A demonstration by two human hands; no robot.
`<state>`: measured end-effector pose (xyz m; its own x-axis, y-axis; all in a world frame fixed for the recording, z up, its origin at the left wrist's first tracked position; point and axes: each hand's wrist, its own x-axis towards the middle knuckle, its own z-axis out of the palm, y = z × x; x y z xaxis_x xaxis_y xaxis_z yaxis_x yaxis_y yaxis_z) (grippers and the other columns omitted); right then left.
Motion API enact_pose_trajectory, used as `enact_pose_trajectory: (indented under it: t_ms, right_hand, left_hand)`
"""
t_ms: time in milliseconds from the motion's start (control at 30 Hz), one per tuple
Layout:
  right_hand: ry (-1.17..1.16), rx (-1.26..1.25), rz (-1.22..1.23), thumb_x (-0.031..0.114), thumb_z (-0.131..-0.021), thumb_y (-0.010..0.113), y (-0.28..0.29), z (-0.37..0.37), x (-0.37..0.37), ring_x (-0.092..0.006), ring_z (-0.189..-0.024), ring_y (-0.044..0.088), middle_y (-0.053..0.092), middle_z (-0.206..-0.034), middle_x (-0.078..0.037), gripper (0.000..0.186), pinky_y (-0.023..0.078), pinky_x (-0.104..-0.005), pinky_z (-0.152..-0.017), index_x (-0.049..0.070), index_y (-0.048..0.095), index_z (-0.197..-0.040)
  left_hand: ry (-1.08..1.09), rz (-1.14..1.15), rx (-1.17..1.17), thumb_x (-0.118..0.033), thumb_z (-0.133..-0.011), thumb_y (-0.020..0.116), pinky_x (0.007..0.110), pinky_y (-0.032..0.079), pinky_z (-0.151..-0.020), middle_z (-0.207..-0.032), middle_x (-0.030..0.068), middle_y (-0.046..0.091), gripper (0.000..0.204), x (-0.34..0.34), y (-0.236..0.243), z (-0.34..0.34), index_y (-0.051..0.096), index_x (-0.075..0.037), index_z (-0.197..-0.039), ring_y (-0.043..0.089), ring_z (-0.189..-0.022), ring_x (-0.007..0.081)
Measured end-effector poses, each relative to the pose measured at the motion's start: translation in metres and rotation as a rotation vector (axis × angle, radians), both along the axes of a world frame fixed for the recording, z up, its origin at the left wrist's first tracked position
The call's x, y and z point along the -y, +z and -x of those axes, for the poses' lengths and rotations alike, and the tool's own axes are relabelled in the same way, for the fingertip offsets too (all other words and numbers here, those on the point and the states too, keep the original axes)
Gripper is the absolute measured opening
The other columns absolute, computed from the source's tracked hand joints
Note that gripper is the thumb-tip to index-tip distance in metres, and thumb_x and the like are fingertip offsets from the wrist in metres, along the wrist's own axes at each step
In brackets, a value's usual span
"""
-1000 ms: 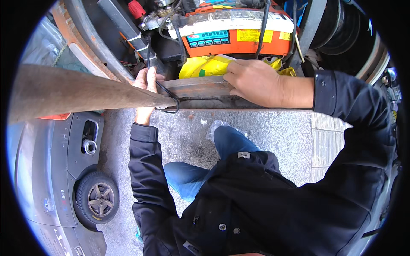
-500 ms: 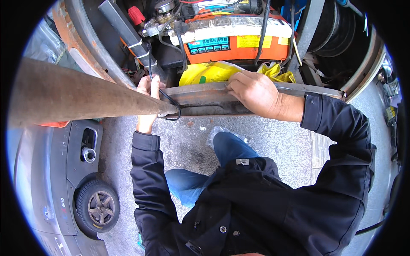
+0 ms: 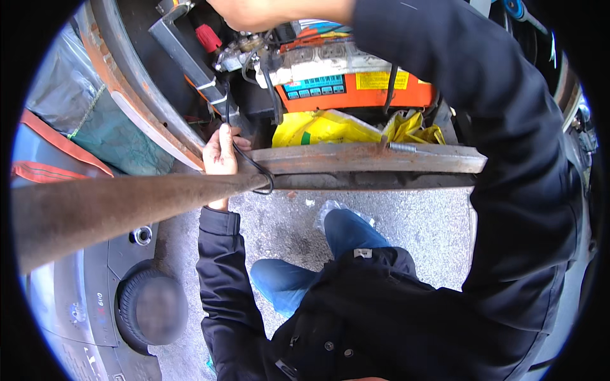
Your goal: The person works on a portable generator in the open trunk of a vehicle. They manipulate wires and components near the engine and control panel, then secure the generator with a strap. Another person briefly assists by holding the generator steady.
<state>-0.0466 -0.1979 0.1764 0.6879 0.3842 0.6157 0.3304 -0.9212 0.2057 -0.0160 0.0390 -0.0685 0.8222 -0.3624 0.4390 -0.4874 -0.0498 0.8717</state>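
Observation:
My left hand [image 3: 219,155] is closed on a thin black cable [image 3: 253,162], beside the rusty rail [image 3: 324,159], with a long brown metal tube [image 3: 127,203] crossing my wrist. My right hand [image 3: 254,11] reaches to the top edge, near a red knob [image 3: 207,37] and metal fittings [image 3: 244,54]; its fingertips are cut off. Below it sit an orange machine [image 3: 324,95] with a white top and a yellow plastic bag [image 3: 321,130]. A small spring [image 3: 401,147] lies along the rail, and a grey bar [image 3: 181,54] slants on the left.
A grey vehicle body [image 3: 76,298] with a wheel [image 3: 152,308] stands at left, below sheeting [image 3: 121,140] and orange straps [image 3: 57,171]. A curved rusty rim [image 3: 111,76] edges the machinery bay. My legs are over speckled pavement [image 3: 270,228]. A blue-handled tool [image 3: 518,11] hangs at top right.
My right hand has left the rail and moved up and left over the machine, exposing the spring. My left hand stays at the cable. The whole view has shifted slightly downward.

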Motion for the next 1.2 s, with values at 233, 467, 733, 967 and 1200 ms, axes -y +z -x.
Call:
enact_pose_trajectory:
  t_ms: [233, 467, 733, 967, 1200]
  right_hand:
    - [-0.021, -0.114, -0.111, 0.011, -0.082, 0.068, -0.022, -0.14, 0.003, -0.0419, -0.089, 0.073, 0.074, -0.09, -0.026, 0.018, 0.058, -0.0451, -0.079, -0.002, 0.077, -0.089]
    - [0.011, -0.323, -0.288, 0.013, -0.083, 0.071, -0.024, -0.231, 0.013, -0.0291, -0.074, 0.071, 0.074, -0.08, -0.016, 0.014, 0.055, -0.0408, -0.067, 0.0, 0.075, -0.082]
    - [0.035, -0.629, -0.434, 0.015, -0.085, 0.076, -0.026, -0.269, 0.008, -0.0169, -0.064, 0.069, 0.074, -0.079, -0.01, 0.017, 0.056, -0.0293, -0.056, -0.002, 0.073, -0.083]
    - [0.078, -0.681, -0.424, 0.011, -0.084, 0.075, -0.029, -0.274, 0.004, -0.0197, -0.077, 0.075, 0.077, -0.092, -0.014, 0.022, 0.063, -0.0315, -0.063, -0.005, 0.075, -0.099]
    - [0.021, -0.616, -0.378, 0.015, -0.084, 0.068, -0.035, -0.294, 0.001, -0.0209, -0.067, 0.075, 0.077, -0.081, -0.011, 0.016, 0.062, -0.0359, -0.057, 0.001, 0.076, -0.083]
  left_hand:
    - [0.064, 0.008, -0.056, -0.037, -0.113, 0.043, 0.028, 0.052, -0.066, -0.079, 0.0075, 0.069, 0.049, -0.024, 0.017, 0.005, 0.067, 0.006, -0.108, 0.063, -0.07, 0.0123]
    - [0.134, -0.011, 0.126, -0.028, -0.114, 0.042, 0.029, 0.052, -0.071, -0.086, 0.0099, 0.071, 0.048, -0.009, -0.007, 0.008, 0.071, 0.007, -0.098, 0.065, -0.074, 0.0145]
    - [0.196, -0.136, 0.228, -0.035, -0.113, 0.04, 0.029, 0.052, -0.066, -0.086, 0.0098, 0.072, 0.052, -0.012, -0.006, 0.01, 0.073, 0.004, -0.104, 0.067, -0.073, 0.0162]
    - [0.254, -0.075, 0.2, -0.034, -0.112, 0.043, 0.029, 0.05, -0.067, -0.09, 0.0126, 0.072, 0.053, -0.004, -0.008, 0.012, 0.073, 0.007, -0.094, 0.066, -0.073, 0.0164]
    - [0.272, -0.076, 0.179, -0.033, -0.112, 0.043, 0.029, 0.049, -0.069, -0.086, 0.0118, 0.071, 0.052, -0.001, -0.007, 0.012, 0.072, 0.008, -0.097, 0.065, -0.074, 0.0157]
